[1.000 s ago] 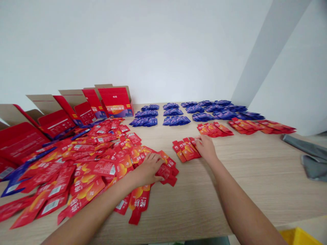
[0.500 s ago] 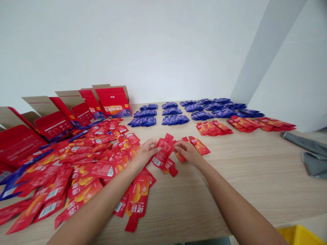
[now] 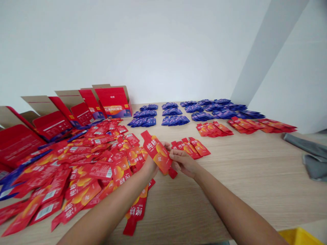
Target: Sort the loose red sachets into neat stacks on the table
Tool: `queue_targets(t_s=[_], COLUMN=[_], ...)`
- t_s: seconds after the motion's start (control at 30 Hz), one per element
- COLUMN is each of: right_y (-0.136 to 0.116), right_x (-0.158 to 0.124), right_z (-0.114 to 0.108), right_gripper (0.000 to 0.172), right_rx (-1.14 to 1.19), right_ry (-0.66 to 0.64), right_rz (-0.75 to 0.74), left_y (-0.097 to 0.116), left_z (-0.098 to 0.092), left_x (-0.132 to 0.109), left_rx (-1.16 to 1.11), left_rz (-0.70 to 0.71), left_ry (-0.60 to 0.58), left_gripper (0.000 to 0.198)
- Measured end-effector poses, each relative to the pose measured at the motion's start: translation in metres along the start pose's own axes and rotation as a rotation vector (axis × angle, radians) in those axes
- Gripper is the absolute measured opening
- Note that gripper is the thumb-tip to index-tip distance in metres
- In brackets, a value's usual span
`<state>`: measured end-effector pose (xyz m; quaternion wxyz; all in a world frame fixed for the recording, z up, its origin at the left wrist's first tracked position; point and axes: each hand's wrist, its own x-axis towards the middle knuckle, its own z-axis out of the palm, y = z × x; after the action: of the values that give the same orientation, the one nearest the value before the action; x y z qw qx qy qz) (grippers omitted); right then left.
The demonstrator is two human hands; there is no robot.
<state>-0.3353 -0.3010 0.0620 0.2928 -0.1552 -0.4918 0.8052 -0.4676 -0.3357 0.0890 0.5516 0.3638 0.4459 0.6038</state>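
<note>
Across the wood-grain desk (image 3: 250, 183), the layout matches half a second ago except at the middle: a red sachet (image 3: 157, 153) is now turned over, its barcoded back hidden and its orange-patterned front toward us, so it shows the same face as the fanned red row (image 3: 196, 147) beside it.

Our widest open room is the bare surface right of our right forearm (image 3: 224, 200), bounded by the front edge and the grey fabric (image 3: 315, 166). The heap of red sachets (image 3: 87, 170) crowds our left forearm (image 3: 109, 204) and trails toward that edge; open cartons (image 3: 113, 102) wall off its far side. Beyond, blue bundles (image 3: 175, 120) lie with bare desk before them.

Our right hand (image 3: 184, 162), close to the fanned row, pinches the sachet's right edge. Our left hand (image 3: 152, 164) is mostly behind it; we cannot tell its grip. The sachet hangs tilted between both.
</note>
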Motion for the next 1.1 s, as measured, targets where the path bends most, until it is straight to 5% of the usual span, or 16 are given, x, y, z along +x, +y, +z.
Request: queue_targets(t_s=[0.1,0.2,0.47,0.67,0.8,0.9,0.97,1.1], right_y=[-0.005,-0.007,-0.006,0.002,-0.011,-0.032,-0.046,-0.055], right_x=[0.004,0.006,0.003,0.007,0.005,-0.004,-0.010,-0.016], right_z=[-0.003,-0.006,-0.005,-0.002,-0.021,-0.052,-0.074,-0.105], right_gripper=[0.034,0.033,0.036,0.030,0.036,0.036,0.038,0.047], right_rx=[-0.016,-0.100,-0.432,-0.579,-0.680,-0.833,-1.060,-1.539], right_ry=[0.161,0.273,0.266,0.402,0.605,0.793,0.924,0.990], right_rz=[-0.132,-0.212,-0.263,-0.365,-0.356,-0.386,-0.324,0.085], left_y=[-0.004,-0.005,-0.002,-0.013,-0.016,-0.008,-0.001,0.007], left_z=[-0.001,-0.001,-0.007,-0.004,-0.006,-0.018,-0.029,-0.041], left_x=[-0.004,-0.008,-0.013,-0.013,-0.006,0.004,0.010,0.012], left_rx=[0.018,0.076,0.246,0.320,0.471,0.694,0.882,1.321], left_rz=[0.084,0.053,-0.046,-0.110,-0.177,-0.039,0.081,0.131], left_ry=[0.071,-0.026,-0.139,-0.221,-0.295,-0.292,-0.282,-0.584], left_gripper=[0.039,0.055,0.033,0.042,0.048,0.033,0.019,0.052])
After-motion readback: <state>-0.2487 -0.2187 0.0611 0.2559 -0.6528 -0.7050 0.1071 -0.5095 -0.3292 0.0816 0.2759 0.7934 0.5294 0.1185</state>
